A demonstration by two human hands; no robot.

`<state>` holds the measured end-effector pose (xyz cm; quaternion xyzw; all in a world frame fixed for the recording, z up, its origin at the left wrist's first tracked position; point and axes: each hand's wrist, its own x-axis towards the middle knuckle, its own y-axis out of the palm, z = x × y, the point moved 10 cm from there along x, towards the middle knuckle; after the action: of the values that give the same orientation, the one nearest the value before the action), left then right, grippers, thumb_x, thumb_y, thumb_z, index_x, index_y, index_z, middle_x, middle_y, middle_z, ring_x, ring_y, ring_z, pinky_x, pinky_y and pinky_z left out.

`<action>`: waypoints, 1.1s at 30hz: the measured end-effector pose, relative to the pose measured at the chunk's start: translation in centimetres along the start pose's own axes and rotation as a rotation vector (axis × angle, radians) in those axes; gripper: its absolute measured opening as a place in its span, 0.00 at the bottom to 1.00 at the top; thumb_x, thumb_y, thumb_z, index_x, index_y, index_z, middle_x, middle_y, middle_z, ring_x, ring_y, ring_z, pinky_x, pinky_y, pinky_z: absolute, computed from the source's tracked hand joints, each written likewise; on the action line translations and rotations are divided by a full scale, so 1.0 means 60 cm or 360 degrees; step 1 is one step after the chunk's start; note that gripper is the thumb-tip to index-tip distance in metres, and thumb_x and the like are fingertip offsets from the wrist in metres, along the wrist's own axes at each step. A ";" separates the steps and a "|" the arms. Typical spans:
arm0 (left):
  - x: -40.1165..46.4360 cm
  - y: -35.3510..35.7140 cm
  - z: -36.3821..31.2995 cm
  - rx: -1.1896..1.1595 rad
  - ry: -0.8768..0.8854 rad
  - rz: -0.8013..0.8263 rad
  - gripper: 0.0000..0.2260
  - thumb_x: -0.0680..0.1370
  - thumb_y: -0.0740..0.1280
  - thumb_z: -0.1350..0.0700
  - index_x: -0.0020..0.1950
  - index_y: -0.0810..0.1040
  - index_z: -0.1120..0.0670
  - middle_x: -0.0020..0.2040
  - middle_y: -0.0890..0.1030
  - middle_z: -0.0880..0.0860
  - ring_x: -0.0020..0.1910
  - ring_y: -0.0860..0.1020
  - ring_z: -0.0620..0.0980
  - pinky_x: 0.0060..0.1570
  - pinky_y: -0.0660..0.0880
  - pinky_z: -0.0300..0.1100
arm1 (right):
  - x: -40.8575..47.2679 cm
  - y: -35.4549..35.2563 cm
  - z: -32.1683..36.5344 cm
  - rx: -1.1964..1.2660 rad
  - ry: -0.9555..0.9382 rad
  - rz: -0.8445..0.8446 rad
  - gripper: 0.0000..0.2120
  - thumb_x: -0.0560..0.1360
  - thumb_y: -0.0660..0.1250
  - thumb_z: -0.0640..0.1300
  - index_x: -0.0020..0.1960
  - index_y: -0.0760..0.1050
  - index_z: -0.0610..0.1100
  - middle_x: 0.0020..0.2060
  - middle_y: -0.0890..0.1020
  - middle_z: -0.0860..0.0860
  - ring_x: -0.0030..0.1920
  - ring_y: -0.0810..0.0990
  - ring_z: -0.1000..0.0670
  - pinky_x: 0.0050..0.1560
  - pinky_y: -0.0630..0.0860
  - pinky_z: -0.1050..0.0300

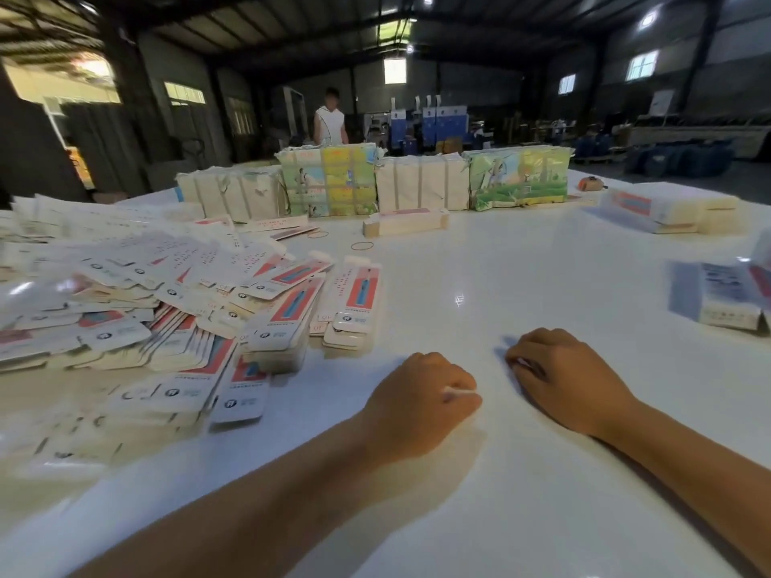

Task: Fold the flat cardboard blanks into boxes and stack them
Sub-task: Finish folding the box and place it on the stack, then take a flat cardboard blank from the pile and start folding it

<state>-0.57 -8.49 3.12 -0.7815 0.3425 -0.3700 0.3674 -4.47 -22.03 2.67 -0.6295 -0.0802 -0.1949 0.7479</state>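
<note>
Both hands rest on the white tabletop [479,285] with fingers curled: the left hand [421,400] pinches a thin white stick, the right hand [563,381] holds nothing. The flat blanks [167,302] lie heaped at 9 to 10 o'clock, folded boxes [726,300] stand at 2 o'clock, and bare tabletop stays open between them up to the bundles [375,183] at 12 o'clock. The print on the blanks is too blurred to read.

Two hands [421,394], two rubber bands [362,246], four bundles [421,183], one person [330,118].

A big white table [521,285] holds a messy pile of flat box cards [137,306] on the left, tied bundles [375,185] along the far edge, two rubber bands [362,246], stacks of boxes [663,210] on the right, and two hands.
</note>
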 end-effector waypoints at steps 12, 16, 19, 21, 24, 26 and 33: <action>0.126 -0.118 0.312 0.0767 -0.1229 0.0038 0.34 0.71 0.59 0.30 0.66 0.67 0.55 0.62 0.74 0.55 0.61 0.71 0.58 0.59 0.66 0.50 | -0.002 -0.009 0.002 0.0221 0.0038 -0.0060 0.12 0.78 0.62 0.43 0.37 0.77 0.43 0.48 0.82 0.48 0.57 0.78 0.47 0.53 0.73 0.51; 0.125 -0.123 0.325 0.0797 -0.1304 -0.0163 0.30 0.71 0.62 0.34 0.62 0.70 0.55 0.60 0.75 0.56 0.60 0.72 0.58 0.59 0.67 0.51 | -0.001 -0.007 0.001 0.0219 0.0019 -0.0055 0.11 0.78 0.63 0.42 0.39 0.79 0.42 0.49 0.82 0.46 0.55 0.78 0.44 0.53 0.73 0.50; 0.131 -0.124 0.324 0.0706 -0.1296 -0.0111 0.29 0.73 0.61 0.35 0.64 0.70 0.55 0.57 0.75 0.55 0.57 0.73 0.56 0.57 0.67 0.49 | 0.001 -0.006 0.000 0.0207 0.0010 -0.0064 0.10 0.78 0.63 0.42 0.42 0.80 0.41 0.50 0.82 0.46 0.55 0.78 0.43 0.53 0.73 0.50; 0.125 -0.136 0.321 0.0617 -0.1322 -0.0167 0.28 0.74 0.61 0.36 0.64 0.69 0.55 0.50 0.74 0.54 0.47 0.72 0.53 0.49 0.68 0.47 | 0.002 -0.005 -0.001 0.0210 0.0010 -0.0064 0.11 0.78 0.62 0.42 0.42 0.80 0.41 0.49 0.82 0.46 0.55 0.78 0.44 0.53 0.73 0.50; 0.119 -0.160 0.302 0.0610 -0.1329 -0.0253 0.30 0.74 0.59 0.35 0.66 0.65 0.56 0.55 0.74 0.56 0.47 0.70 0.53 0.45 0.69 0.47 | 0.000 -0.005 -0.002 0.0222 0.0013 -0.0065 0.11 0.78 0.62 0.42 0.40 0.79 0.40 0.48 0.82 0.46 0.56 0.78 0.46 0.52 0.73 0.51; 0.122 -0.179 0.269 0.0672 -0.1252 -0.0261 0.30 0.75 0.59 0.35 0.68 0.63 0.55 0.54 0.71 0.57 0.49 0.71 0.54 0.44 0.71 0.48 | 0.000 -0.004 -0.003 0.0207 0.0021 -0.0054 0.11 0.79 0.61 0.43 0.42 0.79 0.41 0.49 0.82 0.47 0.56 0.77 0.45 0.53 0.73 0.51; 0.072 -0.148 0.067 0.0077 -0.0512 -0.0107 0.30 0.68 0.68 0.41 0.67 0.61 0.38 0.45 0.70 0.38 0.36 0.76 0.46 0.21 0.69 0.34 | -0.003 -0.006 -0.003 0.0170 0.0072 0.0020 0.10 0.77 0.61 0.43 0.51 0.81 0.44 0.55 0.80 0.48 0.57 0.75 0.44 0.55 0.71 0.54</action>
<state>7.22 -6.28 10.07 -0.8326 0.2441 -0.2604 0.4236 -4.79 -22.24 2.92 -0.5845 -0.0696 -0.1997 0.7834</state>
